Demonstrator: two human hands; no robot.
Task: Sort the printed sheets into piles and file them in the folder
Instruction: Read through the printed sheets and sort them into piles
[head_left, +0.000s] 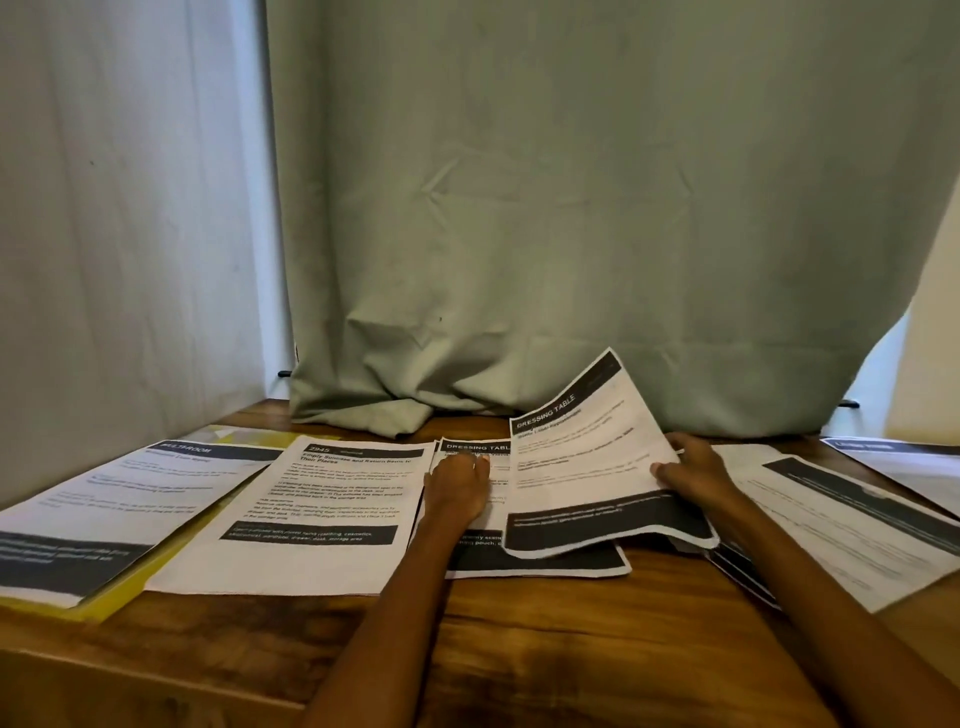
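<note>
1. A white printed sheet headed "DRESSING TABLE" (587, 457) is lifted and tilted above the wooden counter (519, 613), its near edge drooping over the pile below.
2. The right hand (693, 475) grips this sheet at its right edge, fingers (670, 473) curled round the paper.
3. Beneath it lies a flat pile of white sheets with the same "DRESSING TABLE" heading (470, 448); the left hand (457, 486) presses on it with its fingers held together, apparently straight rather than clutching anything.
4. Just left lies another white sheet numbered "2945" (332, 512), then a sheet headed "MULTI-ROOM" (119, 499) resting on a yellow folder (117, 597).
5. To the right, more printed sheets with dark bands (841, 519) lie fanned and overlapping, seemingly unsorted.
6. A pale green curtain (571, 208) hangs behind the counter.
7. Judgement: sorting is under way, the held sheet being matched to its pile; filing has not begun.
8. The next move likely calls for laying the sheet squarely on the matching pile while the left hand steadies it.
</note>
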